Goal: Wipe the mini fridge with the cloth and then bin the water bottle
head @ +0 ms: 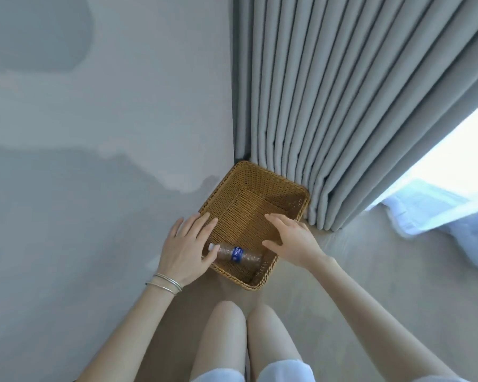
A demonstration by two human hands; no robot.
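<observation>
water bottle (236, 255) lies in wicker basket (268, 180), near end | left hand (185, 252) flat over its cap | right hand (293, 238) spread over right rim | curtain (342, 106) behind

Thin silver bangles (164, 283) on left wrist — white garment (284, 372) over thighs.

I recorded the basket (276, 181) as golden-brown, in a tight woven wicker pattern with an openwork band under the rim. The water bottle (238, 254) was clear, with a blue label and a white cap. The curtain (329, 106) was plain light grey in vertical pleats, the wall (94, 119) pale grey with darker blotches, the floor (370, 271) beige, and the bangles (164, 283) silver.
</observation>
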